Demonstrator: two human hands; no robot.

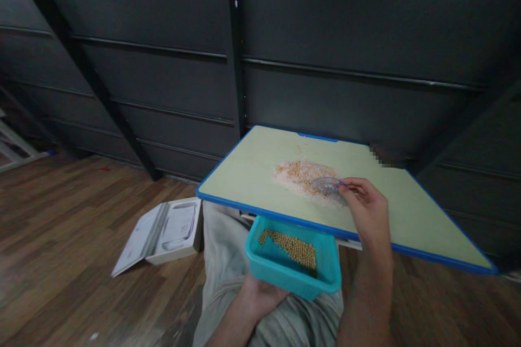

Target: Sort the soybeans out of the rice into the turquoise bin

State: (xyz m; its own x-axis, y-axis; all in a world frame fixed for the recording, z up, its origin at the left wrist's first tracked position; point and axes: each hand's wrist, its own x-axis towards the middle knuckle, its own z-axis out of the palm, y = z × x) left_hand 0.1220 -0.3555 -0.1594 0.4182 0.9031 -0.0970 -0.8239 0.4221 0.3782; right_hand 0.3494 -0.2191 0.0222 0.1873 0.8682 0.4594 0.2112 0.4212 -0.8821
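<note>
On the pale green tabletop (236, 173) lies a heap of white rice-like grains mixed with yellow beans (299, 172). My right hand (364, 203) pinches the handle of a clear plastic spoon (325, 183), its bowl in the near right part of the heap. Below the table's front edge, my left hand (260, 295) supports a turquoise plastic container (280, 276) from underneath, its fingers mostly hidden. Inside the container, yellow beans (295, 249) are gathered in a band along the middle and right.
An open white box (175, 255) with a moulded insert stands on the wooden floor (73, 227) at the left. A dark panelled wall (183, 81) rises behind the table. My legs in light trousers (222, 249) are under the container. Several stray beans (300, 149) lie beyond the heap.
</note>
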